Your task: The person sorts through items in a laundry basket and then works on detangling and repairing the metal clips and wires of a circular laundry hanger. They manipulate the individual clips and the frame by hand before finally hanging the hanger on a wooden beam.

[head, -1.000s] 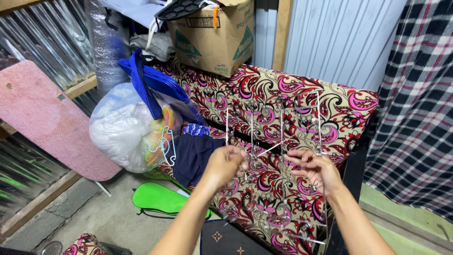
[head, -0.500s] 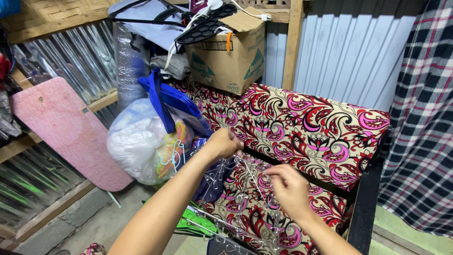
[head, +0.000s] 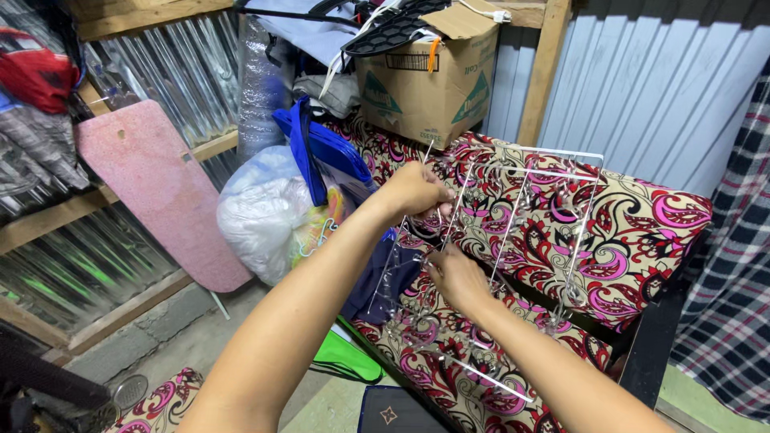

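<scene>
My left hand [head: 417,192] grips the top of a thin white wire rack with small clips [head: 525,240], lifted upright over a floral-patterned sofa [head: 642,232]. My right hand [head: 457,277] is lower, with its fingers closed on a wire near the rack's middle. The rack's frame spreads to the right and down past both hands, its lower bar near the sofa seat [head: 449,377].
A white plastic bag [head: 261,216] and a blue bag [head: 321,152] lie at the sofa's left end, dark cloth [head: 377,281] beside them. A cardboard box [head: 425,80] sits behind. A pink board [head: 160,192] leans on the corrugated wall. A plaid cloth [head: 734,265] hangs at right.
The wire rack has been raised from low over the seat to upright. My left hand moved up to its top, my right hand shifted left to the middle.
</scene>
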